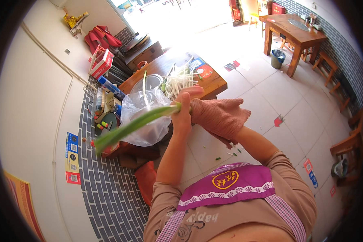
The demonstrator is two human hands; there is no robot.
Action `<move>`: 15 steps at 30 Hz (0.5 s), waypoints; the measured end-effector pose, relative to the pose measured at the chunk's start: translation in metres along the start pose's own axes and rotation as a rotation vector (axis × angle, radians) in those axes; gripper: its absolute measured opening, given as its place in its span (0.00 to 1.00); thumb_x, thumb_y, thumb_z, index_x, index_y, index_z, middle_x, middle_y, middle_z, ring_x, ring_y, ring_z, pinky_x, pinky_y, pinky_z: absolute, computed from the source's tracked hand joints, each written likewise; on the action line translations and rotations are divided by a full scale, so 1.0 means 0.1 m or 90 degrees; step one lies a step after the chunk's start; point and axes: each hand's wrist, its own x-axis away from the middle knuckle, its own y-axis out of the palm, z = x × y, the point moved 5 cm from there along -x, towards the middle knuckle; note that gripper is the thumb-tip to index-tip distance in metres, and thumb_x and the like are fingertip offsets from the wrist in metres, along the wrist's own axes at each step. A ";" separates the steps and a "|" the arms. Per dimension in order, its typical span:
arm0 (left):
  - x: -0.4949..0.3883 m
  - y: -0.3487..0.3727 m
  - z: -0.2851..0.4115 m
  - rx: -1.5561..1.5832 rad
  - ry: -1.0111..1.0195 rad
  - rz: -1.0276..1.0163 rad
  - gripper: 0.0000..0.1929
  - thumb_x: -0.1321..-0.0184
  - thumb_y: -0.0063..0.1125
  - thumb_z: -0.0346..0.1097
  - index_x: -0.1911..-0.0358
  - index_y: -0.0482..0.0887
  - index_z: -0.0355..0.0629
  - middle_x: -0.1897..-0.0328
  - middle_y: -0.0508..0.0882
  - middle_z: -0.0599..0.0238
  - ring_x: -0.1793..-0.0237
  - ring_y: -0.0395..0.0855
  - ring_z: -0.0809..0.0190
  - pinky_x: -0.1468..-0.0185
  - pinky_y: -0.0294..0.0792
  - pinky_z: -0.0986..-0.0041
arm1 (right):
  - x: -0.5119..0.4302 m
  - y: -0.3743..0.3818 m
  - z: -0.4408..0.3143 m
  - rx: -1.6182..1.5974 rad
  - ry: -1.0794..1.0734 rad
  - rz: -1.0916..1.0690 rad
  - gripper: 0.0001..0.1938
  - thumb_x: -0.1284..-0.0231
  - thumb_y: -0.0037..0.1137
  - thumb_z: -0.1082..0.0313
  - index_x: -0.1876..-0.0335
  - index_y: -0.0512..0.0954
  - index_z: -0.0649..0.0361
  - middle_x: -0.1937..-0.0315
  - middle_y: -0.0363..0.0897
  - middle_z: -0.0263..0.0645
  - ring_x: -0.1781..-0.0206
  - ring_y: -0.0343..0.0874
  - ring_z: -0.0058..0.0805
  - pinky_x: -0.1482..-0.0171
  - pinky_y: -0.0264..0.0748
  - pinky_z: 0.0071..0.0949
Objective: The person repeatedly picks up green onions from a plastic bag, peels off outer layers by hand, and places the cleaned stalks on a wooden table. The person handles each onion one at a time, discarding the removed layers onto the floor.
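Note:
My left hand (183, 113) is closed round a green onion stalk (136, 124), whose green leaf end points to the lower left. Against it, on the right, my right hand (201, 110) is wrapped in a brownish-pink cloth (220, 115); its fingers are hidden, so its grip cannot be told. Behind my hands, a heap of pale onion stalks (178, 83) lies on the wooden table (216, 83). A clear plastic bag (148, 133) hangs at the near edge beside a round metal or plastic bowl (148, 81), with one more stalk (144, 87) resting across it.
Left of the bag are a blue spray can (110, 87) and assorted small items by the brick-patterned wall (109, 187). Green scraps (234, 154) lie on the tiled floor. A second wooden table (290, 27), a waste bin (277, 60) and wooden stools (329, 65) are farther right.

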 end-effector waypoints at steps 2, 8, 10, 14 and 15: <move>-0.04 -0.11 0.04 -0.055 0.060 0.015 0.28 0.21 0.37 0.50 0.69 0.84 0.34 0.52 0.87 0.53 0.33 0.73 0.55 0.29 0.60 0.59 | -0.06 0.08 0.14 0.022 -0.013 -0.001 0.22 0.34 0.51 0.41 0.54 0.81 0.52 0.62 0.80 0.40 0.64 0.75 0.21 0.56 0.75 0.25; -0.31 -0.90 0.09 0.033 0.025 0.150 0.32 0.20 0.30 0.51 0.74 0.81 0.36 0.51 0.88 0.47 0.33 0.75 0.49 0.25 0.57 0.60 | 0.04 -0.02 0.59 0.103 0.241 -0.025 0.21 0.31 0.44 0.43 0.49 0.78 0.52 0.69 0.75 0.34 0.68 0.74 0.23 0.67 0.74 0.32; -0.42 -1.23 0.09 0.065 -0.016 0.199 0.31 0.20 0.31 0.51 0.73 0.81 0.36 0.49 0.87 0.47 0.35 0.77 0.51 0.27 0.59 0.62 | 0.16 -0.15 0.74 0.103 0.314 -0.017 0.24 0.32 0.43 0.41 0.51 0.79 0.53 0.71 0.75 0.33 0.69 0.75 0.23 0.69 0.73 0.31; -0.53 -1.80 0.22 0.048 -0.075 0.313 0.30 0.20 0.33 0.52 0.72 0.82 0.38 0.47 0.87 0.48 0.37 0.78 0.55 0.30 0.63 0.65 | 0.30 -0.40 1.06 0.219 0.273 0.018 0.25 0.31 0.41 0.40 0.52 0.78 0.56 0.78 0.72 0.32 0.77 0.71 0.23 0.74 0.71 0.31; -0.55 -1.87 0.28 0.033 -0.076 0.333 0.29 0.20 0.34 0.52 0.72 0.82 0.39 0.47 0.87 0.48 0.37 0.78 0.56 0.31 0.64 0.65 | 0.29 -0.44 1.12 0.272 0.266 0.011 0.25 0.31 0.40 0.39 0.52 0.77 0.54 0.79 0.70 0.31 0.81 0.68 0.23 0.77 0.69 0.33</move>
